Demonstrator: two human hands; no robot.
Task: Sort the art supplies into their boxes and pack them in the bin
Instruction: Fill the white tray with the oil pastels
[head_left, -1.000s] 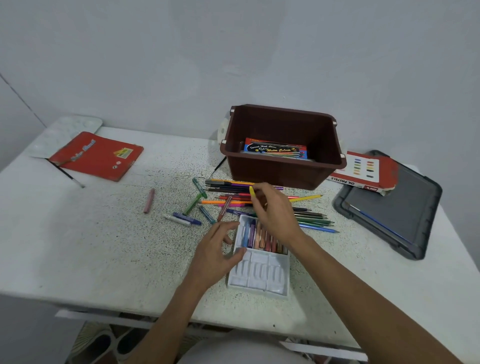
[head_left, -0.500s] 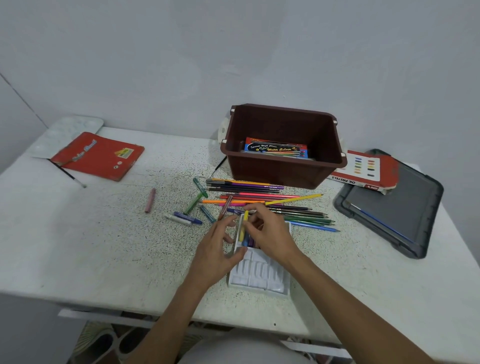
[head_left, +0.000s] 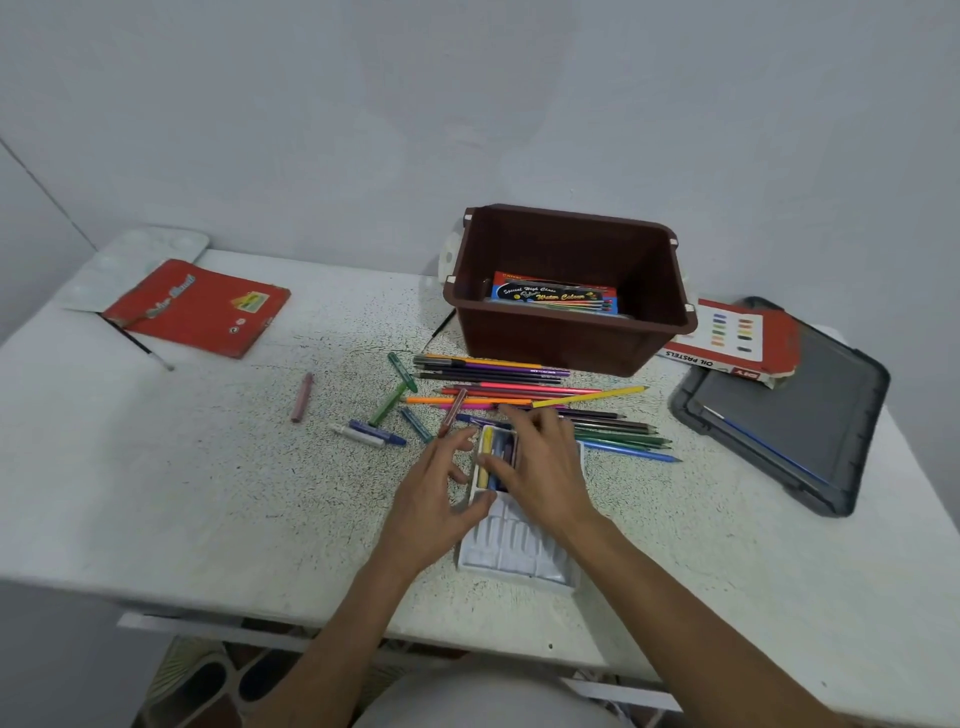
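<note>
Head view: seating a yellow pastel (head_left: 487, 458) in the white tray (head_left: 511, 551).

The right hand (head_left: 540, 475) lies over the tray's far half, fingers pressed down on the pastel; the left hand (head_left: 434, 499), loosely spread, steadies the tray's left edge. Likely next: reach left for the loose crayons (head_left: 387, 410) on the worktop (head_left: 208, 493). That side is open; pencils (head_left: 524, 387) and the bin (head_left: 569, 340) crowd the far side.
</note>
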